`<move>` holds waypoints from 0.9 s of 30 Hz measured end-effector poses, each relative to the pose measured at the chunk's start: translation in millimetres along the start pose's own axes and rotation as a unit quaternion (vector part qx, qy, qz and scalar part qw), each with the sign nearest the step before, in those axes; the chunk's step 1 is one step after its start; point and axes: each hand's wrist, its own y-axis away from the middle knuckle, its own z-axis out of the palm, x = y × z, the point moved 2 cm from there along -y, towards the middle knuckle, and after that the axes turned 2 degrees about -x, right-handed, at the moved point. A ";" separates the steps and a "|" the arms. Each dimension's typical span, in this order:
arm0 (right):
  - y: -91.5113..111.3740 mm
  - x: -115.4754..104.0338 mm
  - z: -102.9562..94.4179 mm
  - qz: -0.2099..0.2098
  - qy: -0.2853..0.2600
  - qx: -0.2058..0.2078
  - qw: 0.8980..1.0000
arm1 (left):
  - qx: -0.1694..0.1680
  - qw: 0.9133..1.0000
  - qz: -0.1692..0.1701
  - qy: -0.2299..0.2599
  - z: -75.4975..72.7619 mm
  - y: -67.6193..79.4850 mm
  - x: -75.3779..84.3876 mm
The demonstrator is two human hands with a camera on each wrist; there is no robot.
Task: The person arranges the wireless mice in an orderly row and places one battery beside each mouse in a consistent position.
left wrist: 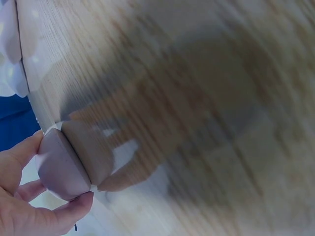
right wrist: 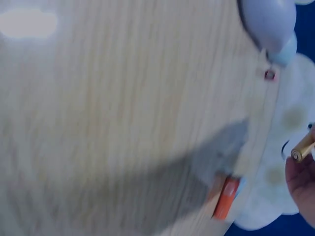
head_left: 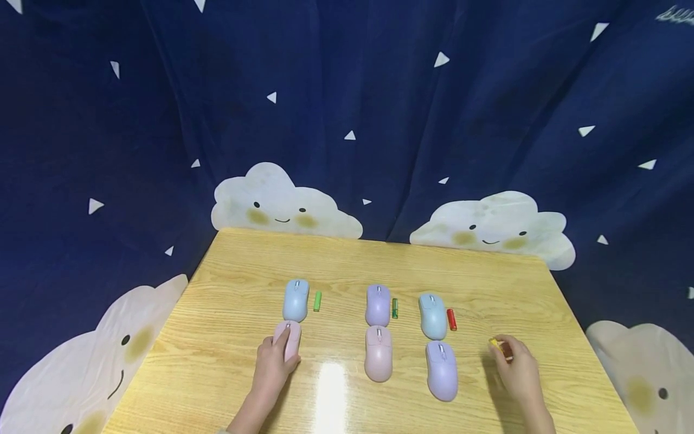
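My left hand (head_left: 271, 364) grips a pink computer mouse (head_left: 291, 342) by its sides, at the front end of a light blue mouse (head_left: 296, 300). In the left wrist view, thumb and fingers hold the pink mouse (left wrist: 63, 164) close over the wood. On the right, my right hand (head_left: 517, 371) pinches a small gold battery (right wrist: 302, 147) between thumb and fingers. An orange-red battery-like piece (right wrist: 226, 198) lies on the table near that hand; from the head view the brownish-red piece (head_left: 506, 351) partly shows beside the fingers.
A purple mouse (head_left: 378, 305) and pink mouse (head_left: 378, 354) stand mid-table. Right of them are a light blue mouse (head_left: 433, 316) and a purple mouse (head_left: 441, 371). Beside the back mice lie a light green battery (head_left: 317, 301), a dark green battery (head_left: 395, 308) and a red battery (head_left: 452, 319).
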 end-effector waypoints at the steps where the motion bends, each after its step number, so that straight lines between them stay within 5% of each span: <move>1: -1.4 -3.6 1.6 0.009 -0.006 0.001 1.000 | -0.001 1.000 -0.001 0.001 0.0 0.1 -0.1; 13: -4.0 -14.9 29.0 0.115 -0.050 -0.022 0.992 | 0.005 1.000 0.001 -0.003 0.3 0.4 0.2; 27: 3.3 -12.9 51.8 0.153 -0.035 -0.078 0.985 | 0.007 1.000 0.002 0.000 0.8 0.6 0.2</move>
